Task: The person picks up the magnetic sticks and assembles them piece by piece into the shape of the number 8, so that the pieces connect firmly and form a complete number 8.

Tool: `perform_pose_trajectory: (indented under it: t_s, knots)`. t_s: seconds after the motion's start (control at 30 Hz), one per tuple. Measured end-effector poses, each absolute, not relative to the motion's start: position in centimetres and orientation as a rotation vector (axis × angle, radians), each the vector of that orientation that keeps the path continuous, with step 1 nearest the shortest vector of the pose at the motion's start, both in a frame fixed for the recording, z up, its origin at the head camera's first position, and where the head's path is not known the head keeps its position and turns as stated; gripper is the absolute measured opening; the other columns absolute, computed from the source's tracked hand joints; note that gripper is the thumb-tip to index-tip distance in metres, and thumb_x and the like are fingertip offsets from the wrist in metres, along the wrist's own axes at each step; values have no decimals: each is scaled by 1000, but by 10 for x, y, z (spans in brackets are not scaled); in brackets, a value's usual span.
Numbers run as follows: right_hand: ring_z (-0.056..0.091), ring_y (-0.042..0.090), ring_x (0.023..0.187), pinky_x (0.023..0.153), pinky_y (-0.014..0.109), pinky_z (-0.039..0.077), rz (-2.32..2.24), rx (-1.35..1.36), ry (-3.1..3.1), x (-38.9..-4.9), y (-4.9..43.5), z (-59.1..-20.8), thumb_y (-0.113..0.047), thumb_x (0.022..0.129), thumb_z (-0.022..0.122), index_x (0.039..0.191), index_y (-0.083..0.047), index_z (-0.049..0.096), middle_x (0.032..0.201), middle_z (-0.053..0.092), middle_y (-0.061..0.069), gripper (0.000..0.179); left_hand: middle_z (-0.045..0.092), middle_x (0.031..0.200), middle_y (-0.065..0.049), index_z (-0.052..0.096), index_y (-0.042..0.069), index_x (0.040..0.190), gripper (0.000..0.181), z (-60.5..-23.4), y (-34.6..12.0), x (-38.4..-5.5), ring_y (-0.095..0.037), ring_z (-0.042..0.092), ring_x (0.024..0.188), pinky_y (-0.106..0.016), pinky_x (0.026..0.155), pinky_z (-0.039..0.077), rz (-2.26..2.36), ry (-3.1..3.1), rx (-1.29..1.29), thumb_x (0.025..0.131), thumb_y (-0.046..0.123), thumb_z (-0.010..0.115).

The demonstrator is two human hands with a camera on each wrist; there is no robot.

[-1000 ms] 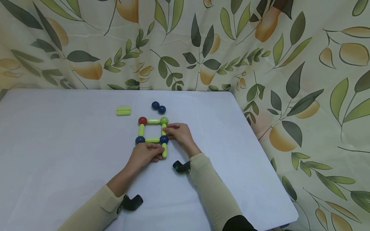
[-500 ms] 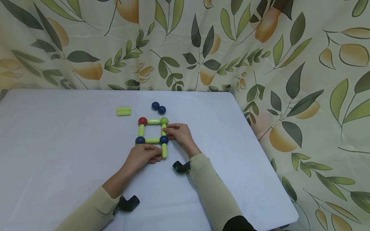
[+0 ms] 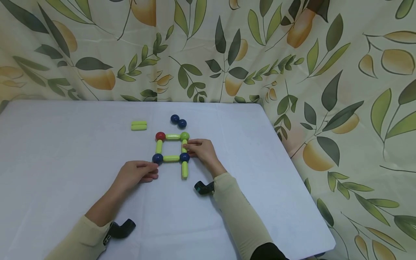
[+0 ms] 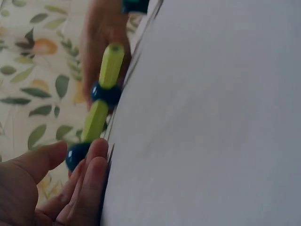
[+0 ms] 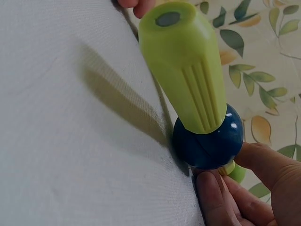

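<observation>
A square of lime-green magnetic rods and balls lies on the table, with a red ball (image 3: 160, 136), a green ball (image 3: 184, 135) and blue balls at its near corners. From the near right blue ball (image 3: 184, 157), another green rod (image 3: 185, 170) sticks out toward the person. My right hand (image 3: 204, 151) pinches the square's right-side rod (image 3: 184, 146), just beyond that ball. My left hand (image 3: 138, 173) is at the near left blue ball (image 3: 157, 158). In the left wrist view its thumb and fairly straight fingers (image 4: 94, 172) stand apart on either side of this ball (image 4: 76, 156).
Two loose green rods (image 3: 139, 125) lie side by side farther back on the white table (image 3: 81, 151). Two loose blue balls (image 3: 178, 121) sit behind the square. A leaf-patterned curtain (image 3: 208, 50) hangs along the table's back and right edges.
My left hand has let go of the near protruding rod and moved left to the near left blue ball. The right hand and the square have stayed in place.
</observation>
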State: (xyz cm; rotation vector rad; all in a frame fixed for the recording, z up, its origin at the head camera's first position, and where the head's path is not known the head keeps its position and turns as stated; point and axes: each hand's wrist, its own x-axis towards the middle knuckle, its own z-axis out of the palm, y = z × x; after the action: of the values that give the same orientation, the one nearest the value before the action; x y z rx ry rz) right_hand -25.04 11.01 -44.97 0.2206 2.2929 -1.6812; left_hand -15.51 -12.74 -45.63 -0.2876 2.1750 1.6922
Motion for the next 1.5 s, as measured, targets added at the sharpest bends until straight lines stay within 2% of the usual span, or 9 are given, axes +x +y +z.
perform_pose_trajectory:
  t_s: [0.2, 0.33, 0.4, 0.5, 0.6, 0.8, 1.0, 1.23, 1.5]
  knots:
    - [71, 14, 78, 72, 27, 59, -1682, 215, 2298, -250, 111, -448, -22, 83, 81, 115, -3, 71, 103, 73, 11, 39, 67, 122, -19, 58, -2, 132, 47, -456, -164, -173, -7, 71, 90, -16, 76, 55, 1701, 2292, -382, 100, 33, 58]
    - [71, 15, 78, 72, 27, 59, -1684, 206, 2292, -250, 111, -448, -22, 83, 81, 115, -3, 70, 104, 72, 11, 39, 66, 124, -17, 59, 1, 133, 50, -458, -182, -192, -2, 69, 88, -14, 76, 54, 1714, 2396, -483, 99, 38, 57]
    - [71, 15, 78, 72, 27, 59, -1688, 204, 2288, -251, 111, -448, -22, 83, 80, 115, -2, 70, 104, 72, 11, 39, 69, 121, -15, 60, 4, 132, 50, -459, -190, -202, -5, 70, 90, -17, 80, 55, 1697, 2489, -532, 98, 40, 58]
    - [72, 15, 78, 73, 27, 59, -1689, 206, 2282, -250, 111, -448, -22, 83, 80, 115, -2, 70, 105, 72, 11, 39, 70, 119, -13, 62, 7, 132, 52, -460, -198, -217, -14, 69, 105, -28, 93, 51, 1641, 2634, -561, 96, 45, 59]
    - [72, 16, 79, 73, 27, 59, -1682, 204, 2280, -250, 111, -448, -22, 83, 80, 115, -3, 70, 104, 72, 11, 39, 70, 120, -12, 62, 10, 132, 54, -461, -204, -232, -22, 64, 115, -38, 100, 47, 1603, 2712, -571, 95, 48, 60]
    - [72, 16, 80, 73, 27, 59, -1682, 198, 2271, -250, 110, -448, -22, 84, 80, 115, -2, 70, 104, 73, 12, 38, 68, 124, -11, 61, 11, 134, 60, -463, -209, -252, -22, 62, 120, -38, 100, 48, 1594, 2709, -541, 89, 50, 67]
    - [72, 16, 79, 73, 27, 59, -1666, 194, 2283, -249, 110, -446, -22, 84, 80, 115, -2, 70, 104, 72, 12, 39, 69, 123, -11, 64, 10, 130, 56, -460, -209, -259, -25, 60, 122, -42, 100, 47, 1520, 2714, -514, 87, 45, 73]
    - [72, 16, 79, 73, 27, 59, -1647, 220, 2286, -248, 111, -445, -23, 83, 80, 116, -4, 70, 105, 72, 11, 39, 69, 122, -13, 64, 9, 128, 49, -458, -205, -268, -29, 52, 128, -47, 105, 40, 1440, 2718, -446, 88, 35, 75]
    - [72, 15, 77, 72, 27, 59, -1659, 208, 2282, -249, 111, -446, -23, 83, 80, 115, -3, 70, 104, 73, 11, 39, 70, 114, -17, 68, 6, 119, 38, -457, -202, -267, -31, 58, 117, -46, 99, 43, 1414, 2791, -414, 87, 26, 76]
